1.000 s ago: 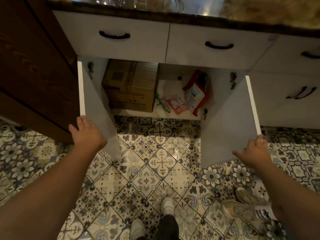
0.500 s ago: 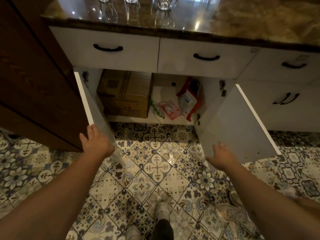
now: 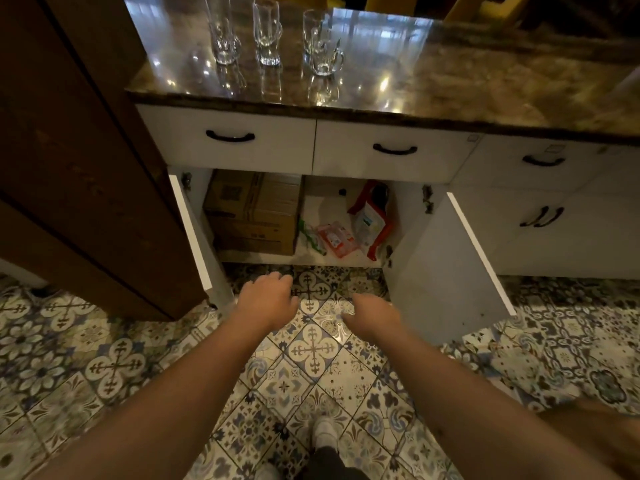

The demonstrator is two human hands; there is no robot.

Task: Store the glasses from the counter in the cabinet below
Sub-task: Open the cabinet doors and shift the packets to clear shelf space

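Clear glasses stand on the dark marble counter [image 3: 450, 77]: a tall glass [image 3: 221, 32] at the left, a second glass [image 3: 267, 32] beside it, and handled mugs [image 3: 322, 46] to the right. Below, the white cabinet [image 3: 343, 209] stands with both doors swung out: left door [image 3: 194, 237], right door [image 3: 450, 268]. My left hand [image 3: 266, 299] and my right hand [image 3: 372, 315] hover over the floor in front of the cabinet, empty, fingers loosely curled, touching neither door.
Inside the cabinet, a cardboard box [image 3: 252, 213] fills the left half; packets [image 3: 336, 237] and a red-and-white bag [image 3: 372, 220] lie at the right. Two drawers [image 3: 391, 150] sit above. A dark wooden panel [image 3: 69, 168] stands at the left. The floor is patterned tile [image 3: 311, 348].
Both hands have let go of the door edges and moved inward to the middle. The view has tilted up, bringing the glasses on the counter into sight.
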